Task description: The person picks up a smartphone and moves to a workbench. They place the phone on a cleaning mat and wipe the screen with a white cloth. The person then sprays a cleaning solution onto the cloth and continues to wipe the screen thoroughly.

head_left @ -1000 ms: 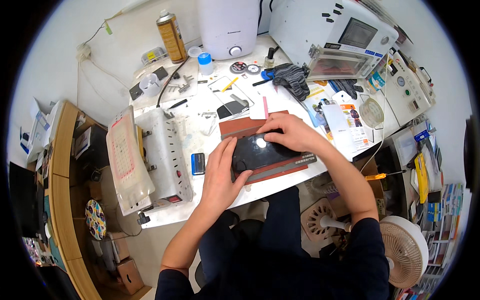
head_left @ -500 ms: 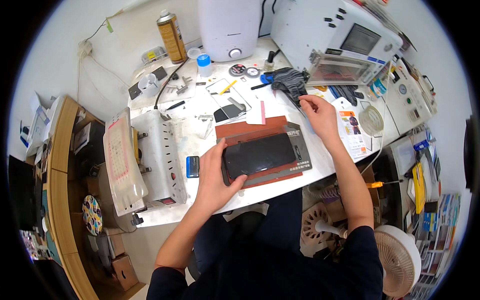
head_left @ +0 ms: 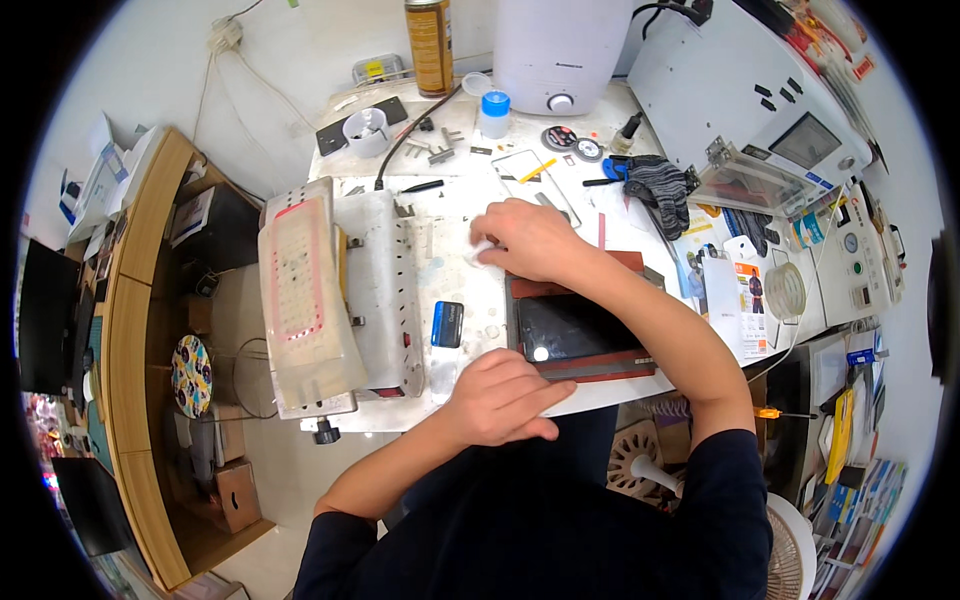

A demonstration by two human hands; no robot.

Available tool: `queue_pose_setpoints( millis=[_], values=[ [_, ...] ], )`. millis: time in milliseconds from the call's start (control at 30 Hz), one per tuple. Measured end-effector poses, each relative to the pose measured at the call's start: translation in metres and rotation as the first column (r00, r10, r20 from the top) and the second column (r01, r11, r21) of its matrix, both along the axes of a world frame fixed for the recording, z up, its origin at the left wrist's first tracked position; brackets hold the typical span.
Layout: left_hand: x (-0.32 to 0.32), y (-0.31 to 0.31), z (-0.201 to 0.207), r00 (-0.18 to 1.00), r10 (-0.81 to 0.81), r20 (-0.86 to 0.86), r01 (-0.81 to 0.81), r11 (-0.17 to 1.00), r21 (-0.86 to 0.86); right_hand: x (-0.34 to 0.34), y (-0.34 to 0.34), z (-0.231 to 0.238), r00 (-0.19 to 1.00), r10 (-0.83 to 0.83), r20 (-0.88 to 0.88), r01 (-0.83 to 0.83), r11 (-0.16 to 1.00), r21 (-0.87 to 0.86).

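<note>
A black phone (head_left: 582, 325), glossy side up, lies on a reddish-brown pad and dark grey card (head_left: 652, 277) at the front of the white table. My right hand (head_left: 530, 240) reaches across above the phone's far left corner. Its fingers are closed on a small white crumpled wad (head_left: 487, 254), mostly hidden beneath them; what it is made of I cannot tell. My left hand (head_left: 497, 398) hovers by the phone's near left corner, fingers loosely stretched rightward, with nothing visible in it. A blue and black small box (head_left: 447, 324) lies left of the phone.
A grey metal machine (head_left: 378, 290) with a pale lid stands at the left. Behind are a blue-capped bottle (head_left: 494, 116), a gold spray can (head_left: 429, 50) and a phone frame (head_left: 530, 175). At right are grey gloves (head_left: 657, 190) and a box-shaped machine (head_left: 760, 90).
My right hand has come from the gloves at right across to the white wad left of the phone. My left hand has let go of the phone's left edge and drawn nearer. The view has shifted left.
</note>
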State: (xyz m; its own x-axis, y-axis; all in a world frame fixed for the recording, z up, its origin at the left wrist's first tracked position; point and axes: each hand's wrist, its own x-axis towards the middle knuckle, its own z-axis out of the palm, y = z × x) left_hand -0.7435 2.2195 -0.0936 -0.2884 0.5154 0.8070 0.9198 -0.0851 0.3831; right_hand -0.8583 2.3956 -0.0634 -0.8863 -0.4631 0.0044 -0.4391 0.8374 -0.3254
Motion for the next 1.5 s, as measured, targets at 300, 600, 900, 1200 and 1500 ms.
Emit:
queue_pose_setpoints(
  millis=[300, 600, 900, 1200, 1500],
  values=[
    [0.001, -0.001, -0.004, 0.999, -0.04, -0.003, 0.04, 0.999, 0.005, -0.001, 0.046, 0.016, 0.794, 0.005, 0.608, 0.557, 0.395, -0.73],
    [0.004, 0.001, -0.005, 1.0, 0.014, 0.001, -0.014, 1.0, -0.008, -0.058, 0.062, 0.033, 0.88, -0.454, -0.139, 0.321, 0.784, -0.531],
    [0.004, -0.003, -0.003, 0.997, 0.034, 0.065, -0.034, 0.999, -0.003, -0.15, 0.046, 0.032, 0.806, -0.307, -0.506, 0.252, 0.951, -0.177],
    [0.006, -0.002, -0.002, 0.998, 0.008, 0.065, -0.008, 1.0, -0.003, -0.154, 0.052, 0.013, 0.884, -0.225, -0.411, 0.217, 0.974, -0.066],
    [0.004, -0.001, -0.002, 0.997, 0.036, 0.073, -0.035, 0.999, -0.006, -0.155, 0.054, 0.016, 0.887, -0.174, -0.427, 0.18, 0.983, -0.026]
  ],
)
